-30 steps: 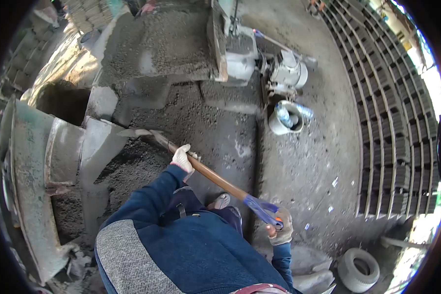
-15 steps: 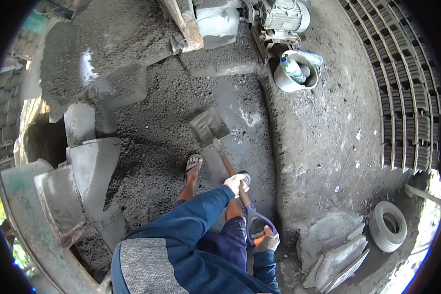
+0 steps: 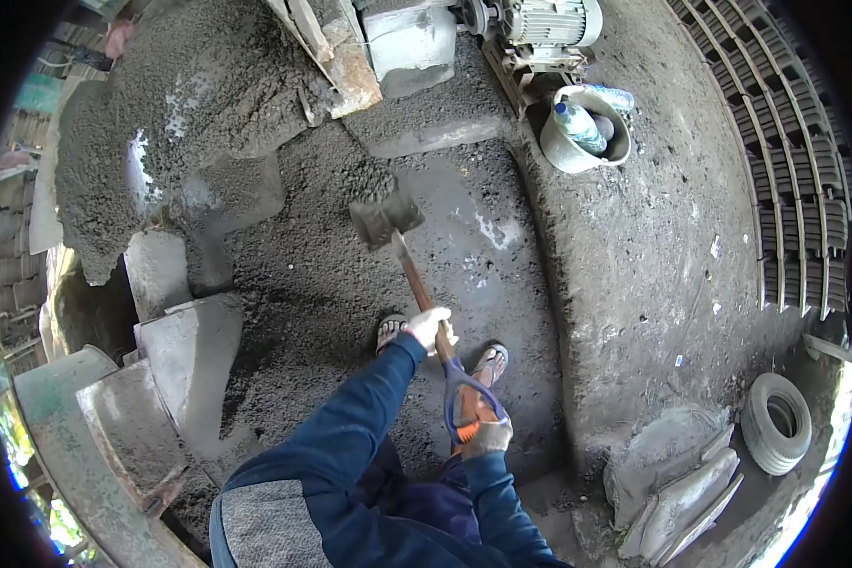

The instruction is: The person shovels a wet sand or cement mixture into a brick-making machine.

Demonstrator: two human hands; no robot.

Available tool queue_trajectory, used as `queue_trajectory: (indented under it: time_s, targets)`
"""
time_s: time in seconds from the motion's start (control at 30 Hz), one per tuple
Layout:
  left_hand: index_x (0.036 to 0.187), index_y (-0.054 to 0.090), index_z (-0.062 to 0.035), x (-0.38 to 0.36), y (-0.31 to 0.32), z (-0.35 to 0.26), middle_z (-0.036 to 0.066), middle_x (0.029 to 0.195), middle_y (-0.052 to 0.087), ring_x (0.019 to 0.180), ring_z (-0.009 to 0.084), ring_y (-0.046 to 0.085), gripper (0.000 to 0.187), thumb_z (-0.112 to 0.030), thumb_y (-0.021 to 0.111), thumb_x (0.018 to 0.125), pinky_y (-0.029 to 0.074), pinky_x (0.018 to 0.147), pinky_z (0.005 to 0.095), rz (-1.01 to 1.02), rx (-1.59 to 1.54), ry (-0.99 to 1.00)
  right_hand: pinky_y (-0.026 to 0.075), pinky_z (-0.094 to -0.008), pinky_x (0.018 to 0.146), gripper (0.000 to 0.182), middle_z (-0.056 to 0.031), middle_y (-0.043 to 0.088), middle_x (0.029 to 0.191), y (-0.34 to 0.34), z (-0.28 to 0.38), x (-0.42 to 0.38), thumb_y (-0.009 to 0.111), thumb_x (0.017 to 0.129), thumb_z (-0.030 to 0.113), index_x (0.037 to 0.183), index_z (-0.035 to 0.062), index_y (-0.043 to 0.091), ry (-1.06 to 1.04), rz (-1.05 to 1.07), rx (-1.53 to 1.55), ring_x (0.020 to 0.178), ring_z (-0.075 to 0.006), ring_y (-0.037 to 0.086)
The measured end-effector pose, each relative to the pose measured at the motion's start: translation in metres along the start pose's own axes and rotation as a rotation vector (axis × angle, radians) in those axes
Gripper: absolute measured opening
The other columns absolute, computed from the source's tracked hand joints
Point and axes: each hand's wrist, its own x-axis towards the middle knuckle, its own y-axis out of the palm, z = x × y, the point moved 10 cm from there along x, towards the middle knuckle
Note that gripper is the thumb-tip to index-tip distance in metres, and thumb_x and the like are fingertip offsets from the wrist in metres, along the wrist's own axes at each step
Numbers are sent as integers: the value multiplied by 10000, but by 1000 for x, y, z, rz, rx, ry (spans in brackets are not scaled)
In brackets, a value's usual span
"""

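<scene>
A shovel [image 3: 415,273] reaches forward from my body, its blade low over the dark, crumbly mix [image 3: 322,180] on the floor. Some of that mix lies at the far edge of the blade. My left hand [image 3: 429,329], in a whitish glove, is wrapped round the middle of the wooden shaft. At the near end, my right hand [image 3: 488,435], in a glove with orange on it, grips the purple D-shaped handle. Both feet, in sandals, stand on either side of the shaft.
A raised concrete ledge [image 3: 634,284] runs along the right, with a bucket [image 3: 560,149] holding bottles and a motor [image 3: 551,21] near its far end. A tyre [image 3: 776,423] and slabs [image 3: 672,492] lie at the lower right. Concrete pieces [image 3: 187,350] line the left.
The shovel has moved forward and a little left, its blade now meeting the loose mix. Both hands have moved forward and left with it, keeping their grip.
</scene>
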Motion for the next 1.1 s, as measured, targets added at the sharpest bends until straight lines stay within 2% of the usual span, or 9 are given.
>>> queue_trajectory:
  time_s: [0.23, 0.33, 0.47, 0.5, 0.6, 0.7, 0.77, 0.97, 1.1]
  targets:
    - [852, 560, -146, -7, -7, -51, 24, 705, 545, 674, 227, 573, 169, -237, 683, 921, 496, 960, 528, 38, -168, 0, 468, -281, 590, 107, -11, 608, 731, 71, 38, -5, 704, 846, 76, 940, 26, 696, -49, 93, -104, 626, -136, 568]
    - [814, 558, -148, -22, -8, -140, 39, 709, 560, 661, 236, 580, 295, -390, 644, 959, 500, 872, 518, 224, -94, 73, 503, -312, 545, 145, -57, 629, 734, 181, 25, -20, 649, 913, 132, 946, -7, 672, 69, 102, 111, 594, -165, 590]
    - [1027, 581, -121, -85, -62, -260, 77, 762, 626, 667, 226, 613, 394, -510, 599, 966, 553, 780, 428, 136, 240, 255, 496, -295, 529, 183, -49, 650, 770, 339, -31, 10, 644, 938, 138, 1062, 15, 695, -49, 200, 280, 593, -157, 587]
    - [1031, 582, -122, -108, -91, -277, 65, 753, 620, 644, 219, 613, 392, -509, 592, 968, 555, 718, 398, -79, 324, 340, 494, -311, 525, 191, -43, 637, 760, 347, -47, 35, 654, 936, 162, 1060, 23, 696, -8, 151, 121, 586, -164, 583]
    - [1034, 577, -127, -160, -173, -268, 39, 743, 615, 599, 205, 619, 358, -480, 589, 975, 543, 576, 367, -468, 350, 424, 481, -386, 549, 136, -51, 624, 748, 273, -154, 141, 686, 920, 198, 893, 68, 658, 244, 13, -124, 602, -206, 576]
    - [1074, 582, -127, -143, -222, -175, 71, 775, 644, 638, 245, 655, 341, -445, 626, 959, 575, 615, 416, -297, 300, 182, 501, -358, 593, 157, -70, 666, 832, 189, -283, 253, 705, 906, 134, 1030, 56, 648, 334, 269, -8, 688, -215, 641]
    - [1108, 576, -102, -126, -228, -126, 96, 840, 655, 682, 273, 673, 402, -465, 640, 947, 592, 669, 449, -251, 385, 67, 509, -353, 630, 219, -65, 672, 865, 160, -304, 291, 712, 898, 134, 1088, 56, 636, 155, 316, -177, 724, -207, 643]
    - [1458, 428, -26, -67, -202, -47, 163, 1132, 645, 878, 287, 687, 886, -697, 562, 896, 578, 812, 483, -267, 327, 25, 570, -360, 712, 275, -57, 651, 914, 108, -200, 127, 773, 853, 148, 1055, 46, 618, 41, 336, 45, 819, -185, 652]
    - [1128, 564, -47, -5, -130, -57, 131, 893, 644, 783, 301, 654, 663, -669, 595, 899, 569, 716, 465, -49, -87, 151, 547, -347, 739, 302, -43, 646, 906, 44, -161, 35, 773, 826, 193, 1047, 42, 634, 102, 198, 10, 808, -163, 633]
